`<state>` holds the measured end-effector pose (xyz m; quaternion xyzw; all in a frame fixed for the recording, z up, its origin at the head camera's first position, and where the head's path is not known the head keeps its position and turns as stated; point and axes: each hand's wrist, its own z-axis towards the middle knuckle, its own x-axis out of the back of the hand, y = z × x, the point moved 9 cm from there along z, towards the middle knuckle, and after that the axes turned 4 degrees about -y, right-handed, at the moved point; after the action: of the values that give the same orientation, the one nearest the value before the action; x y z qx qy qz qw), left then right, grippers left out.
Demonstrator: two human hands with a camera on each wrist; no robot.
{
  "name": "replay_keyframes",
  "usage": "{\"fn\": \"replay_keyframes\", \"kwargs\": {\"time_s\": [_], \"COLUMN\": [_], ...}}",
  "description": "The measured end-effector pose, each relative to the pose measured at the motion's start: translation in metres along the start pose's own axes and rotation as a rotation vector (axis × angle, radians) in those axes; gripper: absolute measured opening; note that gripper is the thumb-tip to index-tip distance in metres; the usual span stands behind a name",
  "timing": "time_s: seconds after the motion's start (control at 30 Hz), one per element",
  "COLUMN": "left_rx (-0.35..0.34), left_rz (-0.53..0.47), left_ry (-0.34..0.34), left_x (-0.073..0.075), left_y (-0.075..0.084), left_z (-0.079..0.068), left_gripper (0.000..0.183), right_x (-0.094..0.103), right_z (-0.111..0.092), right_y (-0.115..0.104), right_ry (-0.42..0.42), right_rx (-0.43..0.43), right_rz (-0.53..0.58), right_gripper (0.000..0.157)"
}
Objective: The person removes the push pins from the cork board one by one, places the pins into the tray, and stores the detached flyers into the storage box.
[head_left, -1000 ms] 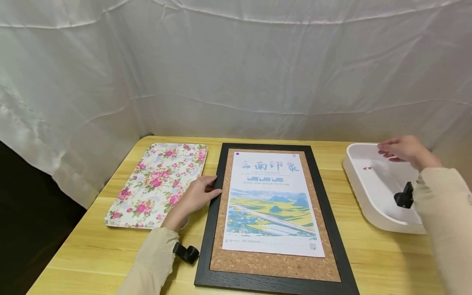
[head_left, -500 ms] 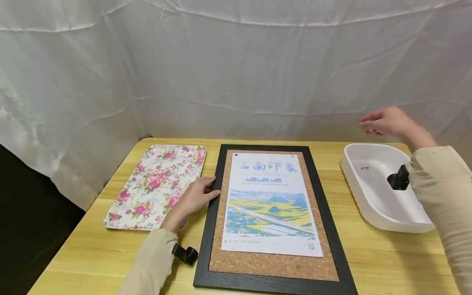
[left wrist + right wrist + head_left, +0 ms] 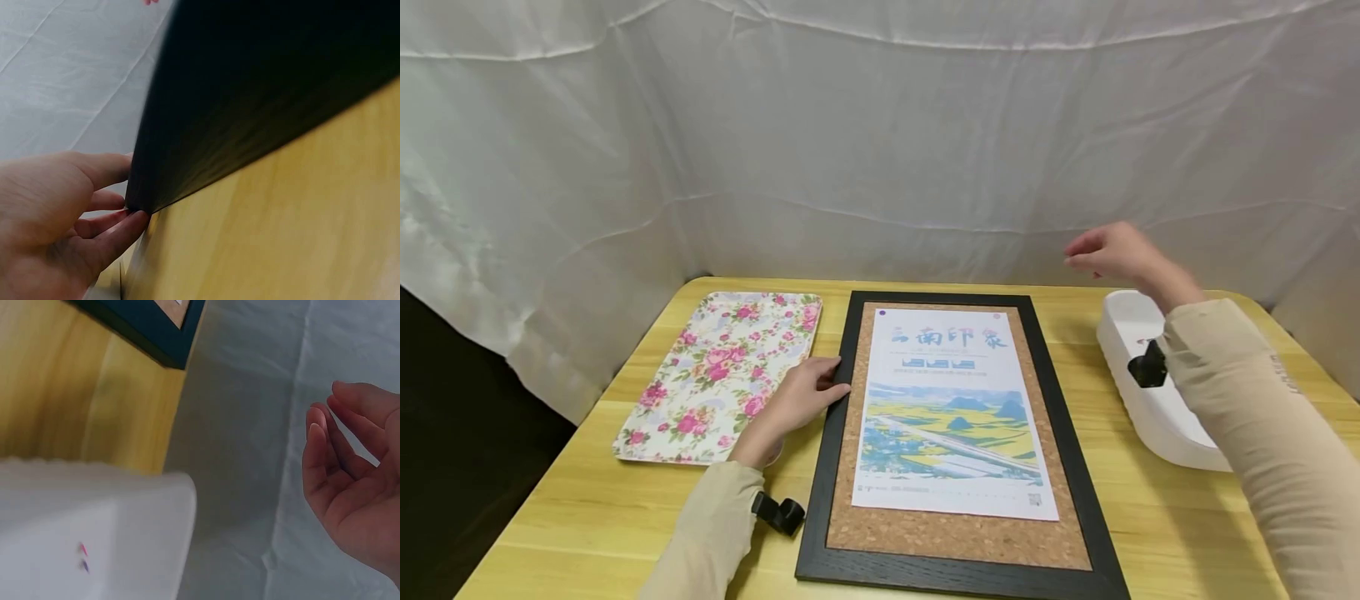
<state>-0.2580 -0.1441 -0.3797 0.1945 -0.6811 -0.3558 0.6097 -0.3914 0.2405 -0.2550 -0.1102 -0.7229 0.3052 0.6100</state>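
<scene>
A black-framed cork board lies on the wooden table in the head view. A landscape poster covers much of its cork, with a purple pin at its upper left corner and a pale pin at its upper right. My left hand rests against the frame's left side, thumb and fingers touching its edge. Above the table's back edge, between board and white basin, hovers my right hand. Its fingertips are bent close together in the right wrist view; whether anything tiny sits between them is hidden.
A flowered tray lies left of the board. Inside the basin, tiny red and bluish pins show in the right wrist view. A pale curtain hangs behind the table. My right forearm partly covers the basin.
My right hand has risen out of the white basin and travelled left toward the board's far right corner. The left hand and the board have stayed in place.
</scene>
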Motion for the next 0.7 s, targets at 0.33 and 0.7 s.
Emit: {"fn": "replay_keyframes", "kwargs": {"time_s": [0.33,0.7], "left_rx": [0.008,-0.012], "left_rz": [-0.006,-0.001], "left_ry": [0.003,0.008], "left_x": [0.001,0.003], "left_y": [-0.001,0.002], "left_z": [-0.001,-0.002], "left_gripper": [0.053,0.052], "right_x": [-0.038,-0.080], "right_z": [0.017,0.031], "right_y": [-0.004,0.000], "right_ry": [-0.004,-0.024], "right_rx": [-0.041,-0.080], "right_rz": [0.125,0.204], "right_gripper": [0.035,0.030]}}
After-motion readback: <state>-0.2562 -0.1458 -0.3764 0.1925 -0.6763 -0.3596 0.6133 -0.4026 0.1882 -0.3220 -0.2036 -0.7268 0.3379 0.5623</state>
